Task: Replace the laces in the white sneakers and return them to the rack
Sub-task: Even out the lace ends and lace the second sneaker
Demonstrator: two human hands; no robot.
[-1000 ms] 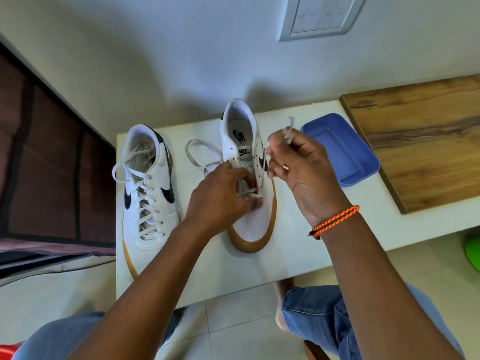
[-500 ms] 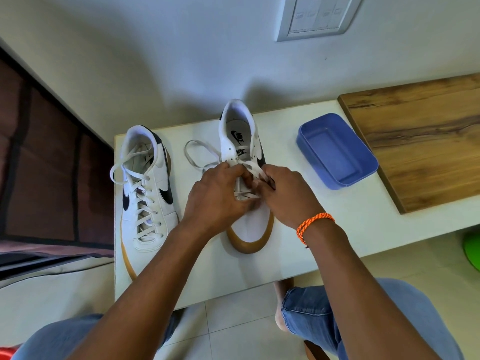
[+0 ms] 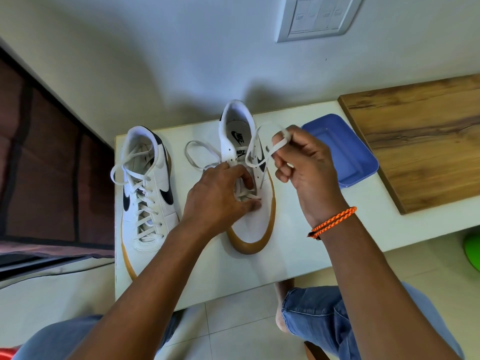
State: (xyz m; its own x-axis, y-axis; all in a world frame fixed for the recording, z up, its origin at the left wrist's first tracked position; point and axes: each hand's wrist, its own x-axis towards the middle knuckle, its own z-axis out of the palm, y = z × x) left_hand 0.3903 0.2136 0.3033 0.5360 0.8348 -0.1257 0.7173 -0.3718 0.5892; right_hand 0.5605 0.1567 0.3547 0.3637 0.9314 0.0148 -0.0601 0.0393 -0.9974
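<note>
Since half a second ago, the right hand (image 3: pixel 304 162) is lifting away, pinching the lace (image 3: pixel 255 144) and drawing it upward. Curled left hand (image 3: pixel 220 198) fingers are pressing the lower crossings on the right sneaker (image 3: pixel 249 224), which is sitting mid-table (image 3: pixel 298 245). Pulling unevenly is likely leaving one end short, or twisting the flat lace.

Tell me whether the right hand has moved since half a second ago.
Yes. The right hand has lifted off the sneaker and gone toward the blue tray, pulling the lace.
</note>
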